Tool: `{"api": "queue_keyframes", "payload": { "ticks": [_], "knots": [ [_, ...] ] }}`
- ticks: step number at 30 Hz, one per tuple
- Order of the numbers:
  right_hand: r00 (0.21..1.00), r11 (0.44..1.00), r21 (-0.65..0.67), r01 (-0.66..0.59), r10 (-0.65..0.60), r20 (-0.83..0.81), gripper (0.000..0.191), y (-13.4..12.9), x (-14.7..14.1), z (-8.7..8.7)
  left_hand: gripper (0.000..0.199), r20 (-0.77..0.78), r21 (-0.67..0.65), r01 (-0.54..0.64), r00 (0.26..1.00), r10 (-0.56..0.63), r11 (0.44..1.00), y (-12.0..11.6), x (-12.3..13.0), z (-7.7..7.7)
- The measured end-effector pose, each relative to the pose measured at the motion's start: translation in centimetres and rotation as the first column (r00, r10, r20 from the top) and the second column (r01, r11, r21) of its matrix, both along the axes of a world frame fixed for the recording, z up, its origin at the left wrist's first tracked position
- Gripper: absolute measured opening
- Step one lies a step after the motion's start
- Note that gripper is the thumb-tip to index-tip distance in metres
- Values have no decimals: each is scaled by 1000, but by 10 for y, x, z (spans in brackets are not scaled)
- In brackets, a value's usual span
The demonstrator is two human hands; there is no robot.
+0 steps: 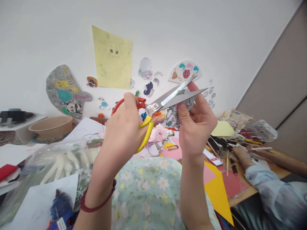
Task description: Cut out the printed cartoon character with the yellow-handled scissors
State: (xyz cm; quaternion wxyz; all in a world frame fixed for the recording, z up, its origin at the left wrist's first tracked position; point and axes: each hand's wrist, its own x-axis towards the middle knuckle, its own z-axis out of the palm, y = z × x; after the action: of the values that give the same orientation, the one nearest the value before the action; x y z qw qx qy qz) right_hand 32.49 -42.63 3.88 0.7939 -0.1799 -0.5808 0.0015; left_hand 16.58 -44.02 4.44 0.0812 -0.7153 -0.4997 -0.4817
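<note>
My left hand (pixel 123 129) grips the scissors (pixel 155 106) by their handles, one red and one yellow. Their metal blades are parted and point up to the right, passing in front of a paper cutout (pixel 171 115) with a drawn grey-green cartoon figure. Between thumb and fingers, my right hand (pixel 198 118) pinches this cutout at its right side. The blades hide part of the cutout, and I cannot tell whether its edge lies between them. A fingertip of my right hand shows just behind the upper blade.
Below lies a cluttered table with pink fabric flowers (pixel 158 132), a glue stick (pixel 172 148), yellow paper (pixel 217 191) and a phone (pixel 213 157). A brown basin (pixel 51 124) stands left. Stickers and a yellow drawing (pixel 112 60) hang on the wall. Another person's sleeve (pixel 271 185) is at right.
</note>
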Motion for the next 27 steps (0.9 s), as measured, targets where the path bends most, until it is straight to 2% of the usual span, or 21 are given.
{"api": "queue_keyframes", "payload": {
  "ticks": [8,16,19,23,27],
  "knots": [
    [995,994,-80,-77,71,-75,9,-4,0,0,56,3,8,4,1000,-4,1000,1,-2,-1],
    [995,978,-180,-104,101,-25,18,0,0,-4,50,-26,-32,-16,1000,15,999,-5,-6,4],
    [994,981,-158,-110,108,-16,17,1,1,-3,49,-63,-45,6,998,-9,999,-5,-8,5],
    [995,992,-86,-98,99,19,9,2,2,-1,53,-32,25,-2,999,3,1000,2,-12,1],
    [998,995,-78,-58,60,25,7,1,3,-1,56,-38,-14,-4,999,4,1000,0,-14,2]
  ]
}}
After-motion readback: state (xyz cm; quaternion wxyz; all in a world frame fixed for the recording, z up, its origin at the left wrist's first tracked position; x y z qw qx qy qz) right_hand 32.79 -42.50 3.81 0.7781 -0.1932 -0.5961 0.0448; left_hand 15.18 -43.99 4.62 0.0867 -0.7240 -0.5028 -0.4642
